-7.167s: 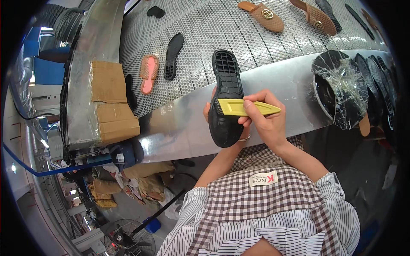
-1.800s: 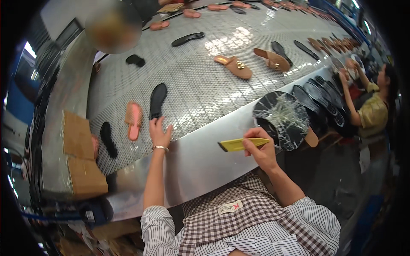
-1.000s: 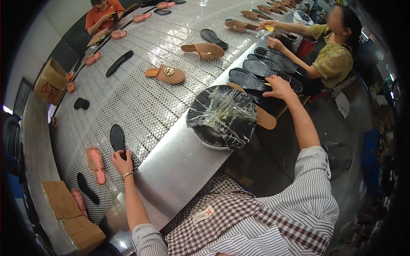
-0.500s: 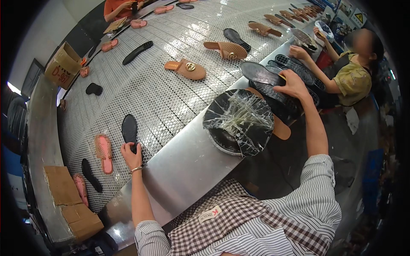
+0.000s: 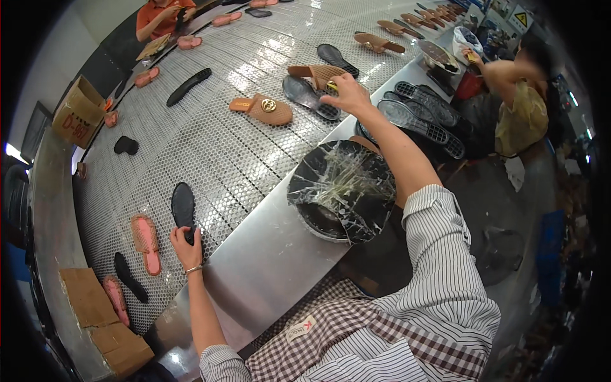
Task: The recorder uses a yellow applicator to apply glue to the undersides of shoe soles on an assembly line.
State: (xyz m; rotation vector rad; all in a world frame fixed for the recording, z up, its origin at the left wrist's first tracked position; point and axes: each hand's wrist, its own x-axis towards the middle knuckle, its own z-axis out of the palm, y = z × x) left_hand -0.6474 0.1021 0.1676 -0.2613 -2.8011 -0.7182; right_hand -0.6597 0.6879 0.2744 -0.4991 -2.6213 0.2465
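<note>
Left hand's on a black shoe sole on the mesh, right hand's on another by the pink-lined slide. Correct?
Wrong neighbour: in the head view, the right hand is on a second black sole by the tan slippers. The left hand is on a black shoe sole on the mesh, as you said.

Grey honeycomb-mesh surface (image 5: 223, 156) carries tan woven slippers with round gold ornaments (image 5: 275, 113), pink woven slides (image 5: 147, 245), long flat black shoe soles (image 5: 182, 202). Smooth silver metal ledge (image 5: 270, 261) along near edge: round black tub (image 5: 318, 218), crinkled clear film (image 5: 344, 178) on top, partly overhanging.
</note>
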